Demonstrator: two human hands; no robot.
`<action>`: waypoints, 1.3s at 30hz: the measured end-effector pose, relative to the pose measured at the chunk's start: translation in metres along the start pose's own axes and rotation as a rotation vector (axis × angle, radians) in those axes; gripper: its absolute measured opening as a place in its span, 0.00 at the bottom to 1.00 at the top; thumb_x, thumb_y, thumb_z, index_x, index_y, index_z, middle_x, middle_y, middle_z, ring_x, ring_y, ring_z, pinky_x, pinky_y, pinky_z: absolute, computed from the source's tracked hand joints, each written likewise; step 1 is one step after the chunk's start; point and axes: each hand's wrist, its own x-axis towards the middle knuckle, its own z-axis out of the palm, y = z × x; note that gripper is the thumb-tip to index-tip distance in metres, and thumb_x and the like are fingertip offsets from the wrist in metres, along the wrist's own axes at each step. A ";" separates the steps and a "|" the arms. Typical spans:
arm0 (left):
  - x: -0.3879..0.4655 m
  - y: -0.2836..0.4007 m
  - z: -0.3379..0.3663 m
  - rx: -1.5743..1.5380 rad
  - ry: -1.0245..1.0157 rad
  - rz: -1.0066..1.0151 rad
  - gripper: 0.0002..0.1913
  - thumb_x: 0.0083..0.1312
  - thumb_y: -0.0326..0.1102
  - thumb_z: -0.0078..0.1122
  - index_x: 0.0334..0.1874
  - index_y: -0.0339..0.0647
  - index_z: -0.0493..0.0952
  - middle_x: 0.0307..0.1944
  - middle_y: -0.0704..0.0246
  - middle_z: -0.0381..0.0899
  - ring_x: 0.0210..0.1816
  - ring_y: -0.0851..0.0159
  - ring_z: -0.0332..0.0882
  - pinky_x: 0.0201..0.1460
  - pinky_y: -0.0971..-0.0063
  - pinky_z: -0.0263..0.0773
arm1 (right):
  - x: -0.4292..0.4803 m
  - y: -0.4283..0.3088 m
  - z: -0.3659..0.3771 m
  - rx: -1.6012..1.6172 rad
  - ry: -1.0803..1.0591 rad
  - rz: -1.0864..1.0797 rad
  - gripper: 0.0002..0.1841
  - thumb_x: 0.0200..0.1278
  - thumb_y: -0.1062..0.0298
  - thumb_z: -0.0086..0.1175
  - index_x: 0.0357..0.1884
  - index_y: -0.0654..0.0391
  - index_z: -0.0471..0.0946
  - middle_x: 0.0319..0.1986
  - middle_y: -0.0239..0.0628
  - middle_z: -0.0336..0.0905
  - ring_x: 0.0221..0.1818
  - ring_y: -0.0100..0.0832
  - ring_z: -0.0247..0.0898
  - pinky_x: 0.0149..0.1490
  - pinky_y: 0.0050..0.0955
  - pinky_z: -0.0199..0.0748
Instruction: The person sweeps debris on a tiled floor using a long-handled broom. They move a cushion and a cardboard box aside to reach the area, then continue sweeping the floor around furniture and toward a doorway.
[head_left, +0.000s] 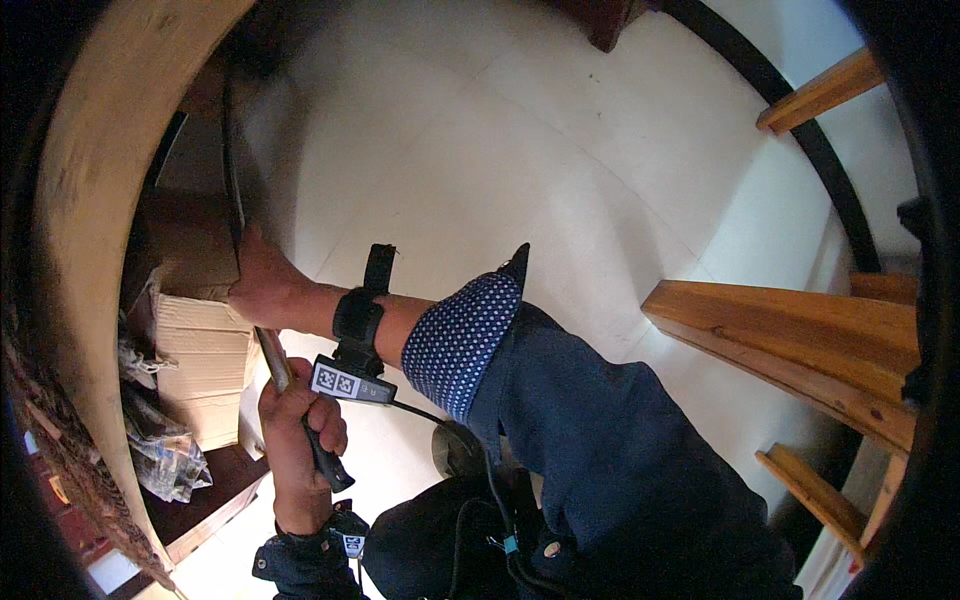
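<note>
My left hand (296, 442) is wrapped around the black handle of a long tool (274, 360), which has a worn metal shaft. Farther along the same line, my right hand (262, 281) is closed around the tool, its fingers mostly hidden from me. Beyond that fist a thin dark strip (229, 150) runs up the view; I cannot tell whether it is a blade. Beside both hands lies a cardboard box (202, 352), under the edge of a long pale wooden board (90, 247).
A clear plastic bag (161, 450) with printed contents lies by the box. Wooden furniture legs (780, 352) stand at the right on the pale tiled floor (487, 172). Straps and cables (499, 480) run along my arms. Dry, fibrous brown material (82, 457) hangs at the lower left.
</note>
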 end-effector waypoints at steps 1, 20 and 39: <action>-0.003 -0.003 -0.002 -0.003 -0.003 0.001 0.05 0.74 0.31 0.53 0.49 0.41 0.72 0.17 0.77 0.62 0.11 0.76 0.62 0.10 0.81 0.58 | -0.004 -0.005 -0.001 0.061 -0.044 0.079 0.38 0.68 0.63 0.59 0.63 0.83 0.51 0.42 0.73 0.79 0.48 0.64 0.81 0.55 0.47 0.82; 0.035 -0.034 0.004 0.182 -0.239 -0.118 0.17 0.78 0.44 0.57 0.56 0.36 0.73 0.15 0.75 0.66 0.10 0.73 0.66 0.11 0.79 0.63 | -0.040 0.003 -0.112 -0.247 -0.210 0.570 0.49 0.63 0.64 0.55 0.71 0.93 0.43 0.37 0.70 0.82 0.44 0.60 0.84 0.49 0.46 0.84; 0.151 -0.084 0.000 0.522 0.104 -0.035 0.15 0.78 0.49 0.58 0.37 0.47 0.72 0.19 0.79 0.66 0.11 0.79 0.61 0.09 0.79 0.57 | -0.134 0.175 -0.300 -0.681 0.235 0.716 0.19 0.69 0.66 0.52 0.60 0.55 0.80 0.46 0.51 0.86 0.49 0.52 0.83 0.57 0.45 0.80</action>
